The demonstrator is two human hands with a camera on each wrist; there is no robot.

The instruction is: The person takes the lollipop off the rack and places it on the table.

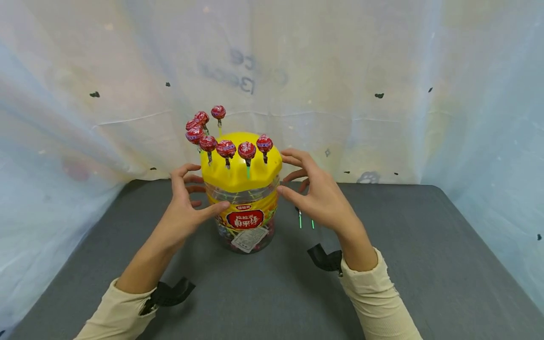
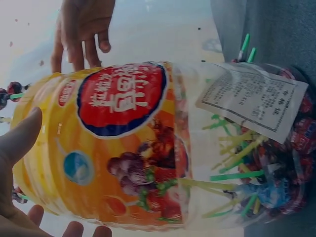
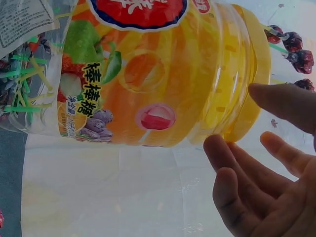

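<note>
A clear plastic jar (image 1: 245,222) with a yellow fruit label stands upright, lollipops piled inside it. Several red-wrapped lollipops (image 1: 226,149) stand up by their sticks in an arc along the yellow lid (image 1: 238,179). My left hand (image 1: 183,200) is at the jar's left side, its spread thumb in front of the label and its other fingers beside the lid. On the opposite side, my right hand (image 1: 320,193) has its thumb (image 3: 284,101) right at the lid's edge. The other right fingers (image 3: 247,182) are spread and loosely bent near the rim.
Green lollipop sticks (image 1: 300,220) lie on the dark grey table (image 1: 255,297) just beyond my right hand. A pale, printed curtain (image 1: 323,94) hangs behind the table and along both sides. Black straps (image 1: 172,293) stick out at my wrists.
</note>
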